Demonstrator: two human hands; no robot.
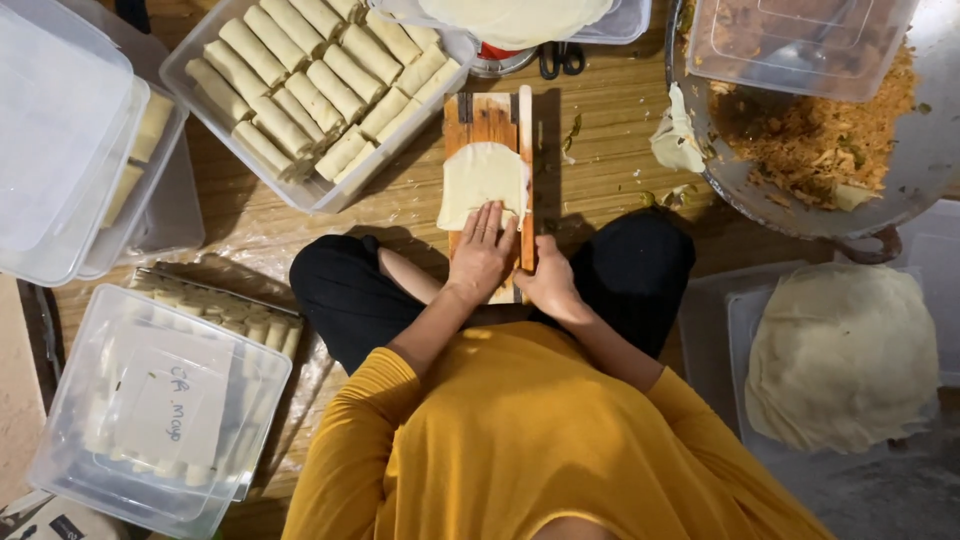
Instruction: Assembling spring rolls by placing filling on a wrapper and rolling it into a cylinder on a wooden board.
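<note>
2 hands are at work: the left hand (pixel 482 255) and the right hand (pixel 548 285), both on 1 wooden board (pixel 487 118) that carries 1 pale wrapper sheet (pixel 481 180). 1 open tray (pixel 195 75) holds about 20 rolled spring rolls (pixel 310 80) in 2 rows. 2 stacks of round wrappers show: 1 stack at right (pixel 845 355) and 1 at the top (pixel 515 15). 1 metal pan (pixel 930 150) holds 1 heap of shredded filling (pixel 825 145). 1 clear lid (pixel 800 40) rests over it. 2 lidded clear containers (pixel 160 410) sit at left. 1 pair of scissors (pixel 560 60) lies at the top.
</note>
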